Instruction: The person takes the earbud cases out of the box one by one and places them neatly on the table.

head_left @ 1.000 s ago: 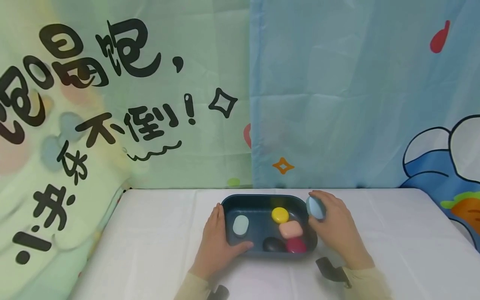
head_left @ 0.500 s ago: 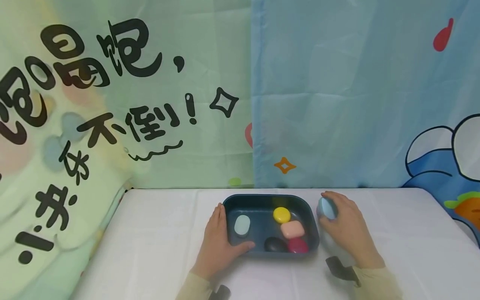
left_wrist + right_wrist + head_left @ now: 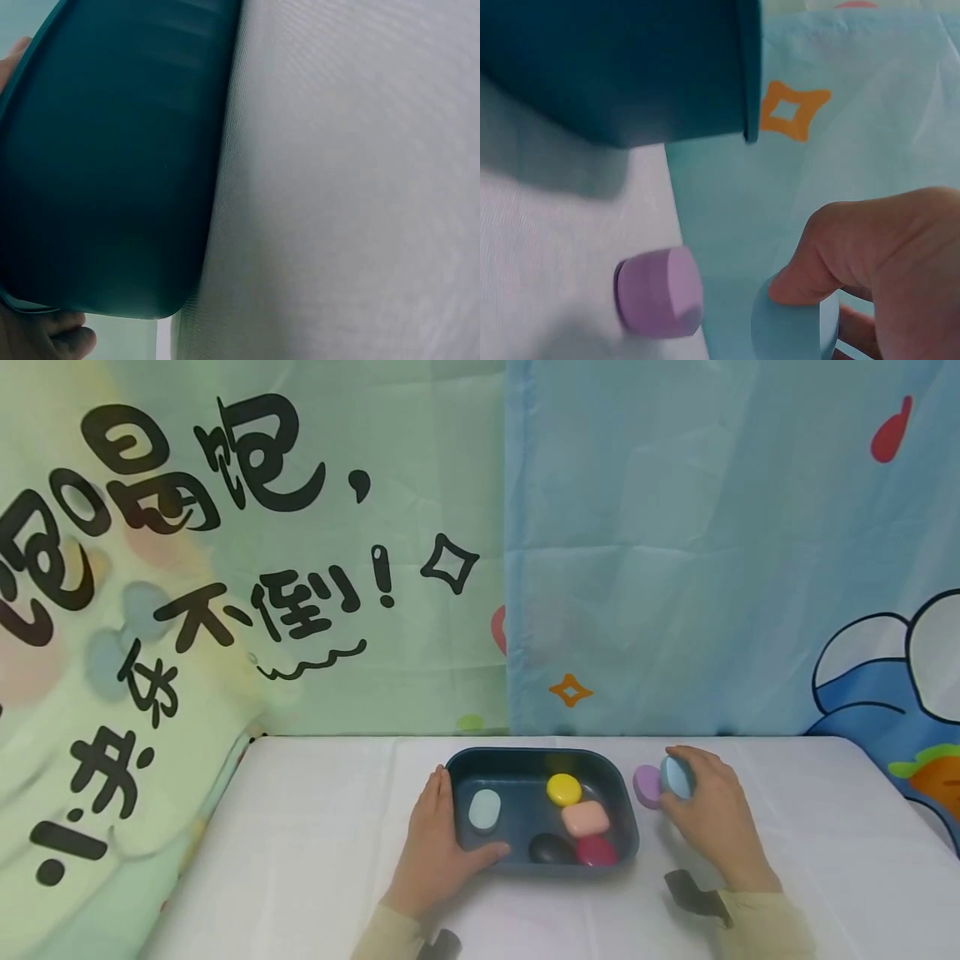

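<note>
In the head view my left hand [image 3: 444, 852] holds the near-left corner of a dark teal tray [image 3: 517, 758], its fingers along the left wall and the thumb over the near rim. Between thumb and fingers, my right hand [image 3: 716, 814] pinches a light blue, flat rounded block [image 3: 677, 777], to the right of the tray. A purple rounded block [image 3: 660, 292] stands on the table just left of the blue one. Inside the tray lie a pale grey-blue block [image 3: 484, 810], a yellow one [image 3: 563, 789], a pink one [image 3: 586, 819], a magenta one [image 3: 596, 851] and a black one [image 3: 551, 848].
A white cloth covers the table [image 3: 315, 843]. Behind it hang a green curtain [image 3: 420, 460] with black lettering and a blue curtain [image 3: 675, 527] with cartoon prints. The tray's wall [image 3: 112, 165] fills much of the left wrist view.
My right hand has moved right, away from the tray, carrying the light blue block. The purple block has come into view beside it. The left hand stays on the tray.
</note>
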